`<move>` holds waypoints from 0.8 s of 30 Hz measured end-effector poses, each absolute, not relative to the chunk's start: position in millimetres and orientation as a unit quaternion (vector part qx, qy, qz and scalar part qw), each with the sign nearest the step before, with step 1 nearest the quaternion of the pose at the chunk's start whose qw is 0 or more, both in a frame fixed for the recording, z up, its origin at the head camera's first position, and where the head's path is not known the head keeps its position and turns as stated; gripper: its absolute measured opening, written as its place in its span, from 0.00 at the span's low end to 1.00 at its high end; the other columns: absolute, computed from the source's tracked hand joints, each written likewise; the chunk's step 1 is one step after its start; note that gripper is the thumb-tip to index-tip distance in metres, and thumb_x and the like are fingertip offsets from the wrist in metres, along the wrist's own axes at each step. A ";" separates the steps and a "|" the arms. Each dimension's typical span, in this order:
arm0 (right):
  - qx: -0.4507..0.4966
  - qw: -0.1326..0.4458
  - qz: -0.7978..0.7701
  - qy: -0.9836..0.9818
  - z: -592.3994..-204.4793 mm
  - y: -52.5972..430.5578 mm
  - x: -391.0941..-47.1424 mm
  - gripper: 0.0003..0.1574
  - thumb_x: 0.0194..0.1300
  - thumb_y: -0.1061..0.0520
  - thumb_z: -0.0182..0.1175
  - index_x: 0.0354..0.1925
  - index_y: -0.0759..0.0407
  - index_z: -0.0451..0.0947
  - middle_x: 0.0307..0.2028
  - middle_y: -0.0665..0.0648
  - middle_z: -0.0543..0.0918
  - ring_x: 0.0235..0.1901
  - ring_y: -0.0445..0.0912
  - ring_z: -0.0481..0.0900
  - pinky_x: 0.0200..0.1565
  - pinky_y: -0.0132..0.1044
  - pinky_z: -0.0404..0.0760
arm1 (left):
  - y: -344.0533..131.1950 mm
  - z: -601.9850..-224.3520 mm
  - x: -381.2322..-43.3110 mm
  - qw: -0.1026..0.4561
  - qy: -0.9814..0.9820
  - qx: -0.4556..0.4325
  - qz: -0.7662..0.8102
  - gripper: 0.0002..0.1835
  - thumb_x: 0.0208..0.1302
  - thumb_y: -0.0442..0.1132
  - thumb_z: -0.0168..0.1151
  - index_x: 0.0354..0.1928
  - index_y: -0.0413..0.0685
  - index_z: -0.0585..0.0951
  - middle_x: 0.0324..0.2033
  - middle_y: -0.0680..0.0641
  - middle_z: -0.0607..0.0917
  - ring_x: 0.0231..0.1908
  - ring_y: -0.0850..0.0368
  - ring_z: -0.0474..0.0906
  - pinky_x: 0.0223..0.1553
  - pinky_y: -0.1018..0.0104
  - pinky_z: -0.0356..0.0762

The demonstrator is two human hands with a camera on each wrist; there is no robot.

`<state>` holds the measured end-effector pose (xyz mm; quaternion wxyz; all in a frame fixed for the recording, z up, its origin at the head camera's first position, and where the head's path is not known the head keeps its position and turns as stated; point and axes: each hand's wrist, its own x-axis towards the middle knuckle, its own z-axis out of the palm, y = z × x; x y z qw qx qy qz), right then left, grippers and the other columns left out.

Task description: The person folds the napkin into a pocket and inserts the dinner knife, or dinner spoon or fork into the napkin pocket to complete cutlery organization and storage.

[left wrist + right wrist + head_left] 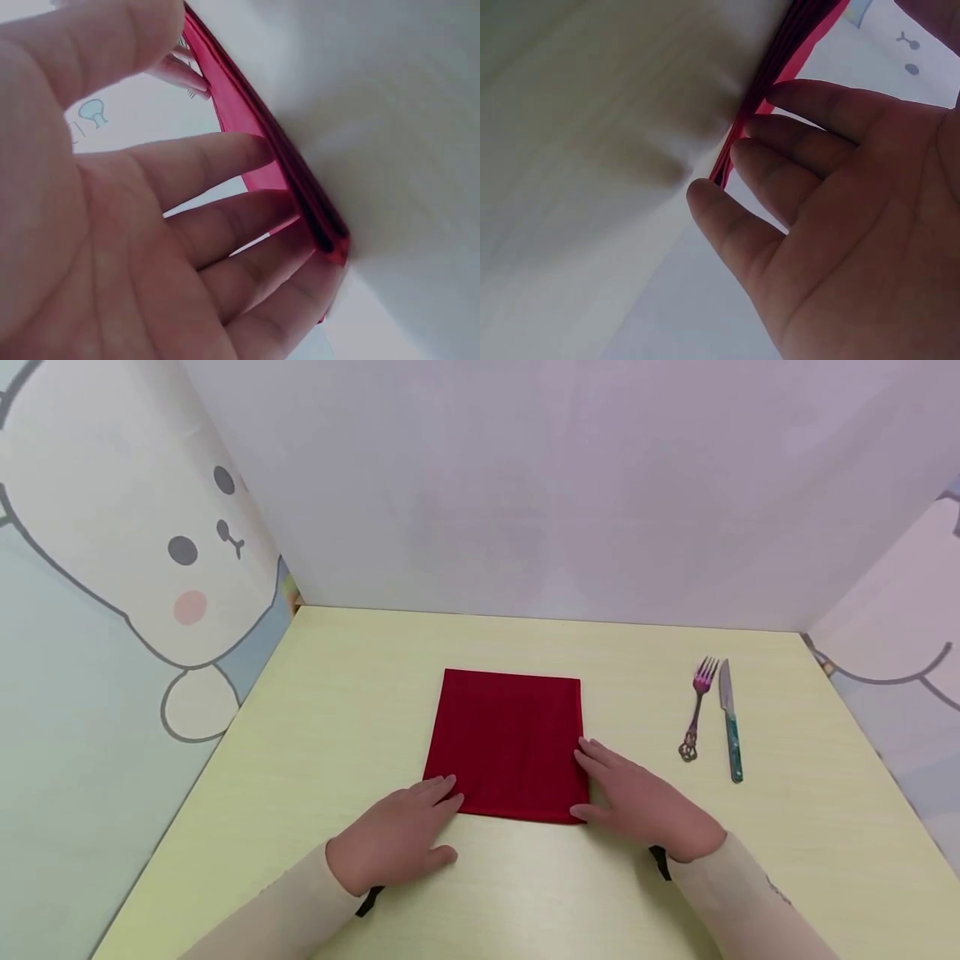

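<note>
A dark red cloth napkin (510, 743), folded into a square, lies flat at the middle of the table. At its near left corner the left hand (401, 833) rests with straight fingers on the cloth and the thumb apart on the near side. The right hand (637, 797) touches the right edge, its fingertips along the side and its thumb by the near right corner. Both wrist views show the fingers extended against the layered edge of the napkin (277, 150), with stacked folds also visible by the right fingertips (744, 141).
To the right of the napkin lie a fork (697, 710) with an ornate handle and a knife (730, 722) with a green handle, side by side. The pale wood table (360, 693) meets a white backdrop (525, 493) at the back and printed cartoon sheets at the sides.
</note>
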<state>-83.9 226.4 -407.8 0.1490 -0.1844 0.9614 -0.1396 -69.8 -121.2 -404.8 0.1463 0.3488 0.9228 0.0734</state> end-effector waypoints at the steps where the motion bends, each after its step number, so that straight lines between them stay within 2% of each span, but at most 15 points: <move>1: -0.181 0.151 -0.142 0.961 -407.6 226.1 -83.4 0.53 0.67 0.38 0.68 0.76 0.66 0.62 0.79 0.63 0.58 0.77 0.62 0.55 0.69 0.55 0.67 | -120.6 -404.2 -70.7 0.147 0.923 0.346 0.076 0.35 0.68 0.53 0.66 0.71 0.41 0.75 0.72 0.41 0.71 0.73 0.45 0.65 0.69 0.51 0.68; 10: -0.184 0.154 -0.151 0.959 -411.9 227.4 -82.9 0.53 0.68 0.38 0.68 0.76 0.66 0.62 0.78 0.62 0.58 0.75 0.62 0.59 0.69 0.56 0.67 | -107.1 -399.4 -91.6 0.134 0.938 0.310 0.080 0.33 0.68 0.56 0.67 0.68 0.43 0.78 0.64 0.44 0.79 0.65 0.46 0.75 0.64 0.53 0.74; 18: -0.197 0.144 -0.141 0.959 -411.0 227.8 -83.9 0.53 0.68 0.37 0.67 0.76 0.67 0.62 0.78 0.63 0.59 0.75 0.62 0.60 0.68 0.55 0.68 | -104.9 -400.2 -123.3 0.155 0.939 0.291 0.100 0.35 0.70 0.51 0.67 0.73 0.43 0.73 0.74 0.40 0.67 0.76 0.43 0.58 0.72 0.53 0.62; 24: -0.202 0.140 -0.141 0.959 -409.2 228.7 -81.7 0.58 0.64 0.35 0.70 0.76 0.67 0.61 0.78 0.63 0.58 0.75 0.62 0.60 0.69 0.55 0.68 | -106.1 -404.4 -131.1 0.164 0.937 0.297 0.079 0.36 0.67 0.46 0.72 0.73 0.41 0.72 0.75 0.39 0.65 0.76 0.43 0.57 0.72 0.54 0.63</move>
